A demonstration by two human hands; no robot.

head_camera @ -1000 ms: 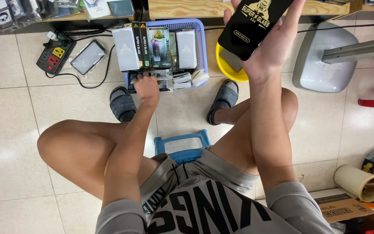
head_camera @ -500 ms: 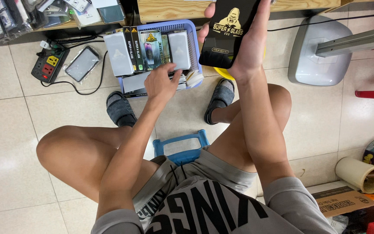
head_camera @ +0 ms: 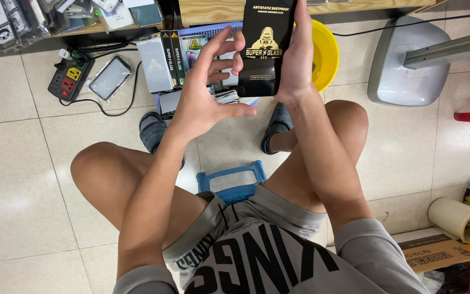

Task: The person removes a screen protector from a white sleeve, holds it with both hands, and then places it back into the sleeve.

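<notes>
— Since the frame half a second back, what had moved?

— Mostly the left hand. It had been down over the blue basket, and it came up to the flat black package, which the right hand had kept raised in front of the person.

— Start with the big things. What lay around?

— Pale floor tiles filled most of the view. A grey stand base sat at the upper right with a grey bar running off it. The person sat low on a blue stool, knees spread, in grey shorts, with dark sandals on both feet.

— And near the feet?

— The basket stood just beyond the sandals, packed with upright boxes, white, black and green. A yellow bowl showed just behind the right hand. Left of the basket were a clear-wrapped flat item and a black power strip with a cord looping along the tiles. A cardboard roll and a brown carton sat at the lower right.

— How did the hands stand?

— The right hand gripped the package along its right edge, palm against it, holding it upright above the basket. The left hand was spread wide, fingers curled loosely, fingertips at the package's left edge; whether they actually touched it, I could not tell.
</notes>
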